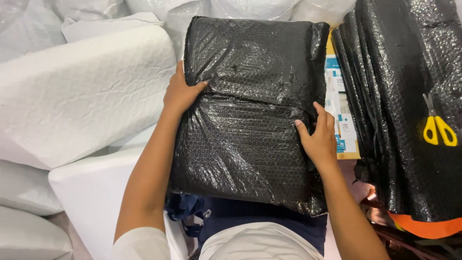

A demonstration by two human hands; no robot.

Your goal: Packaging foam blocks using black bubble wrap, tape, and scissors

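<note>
A large parcel wrapped in black bubble wrap (250, 106) lies in front of me, resting over my lap. My left hand (180, 91) presses on its left edge, thumb laid across a taped fold. At the right edge my right hand (317, 137) grips the parcel, fingers curled onto the wrap. Both hands hold the parcel from either side.
A stack of folded black bubble-wrap sheets (404, 96) lies at the right, with yellow-handled scissors (437, 126) on top. A printed cardboard box (340, 115) shows between stack and parcel. White padded bundles (82, 91) fill the left side. An orange object (423, 227) sits at lower right.
</note>
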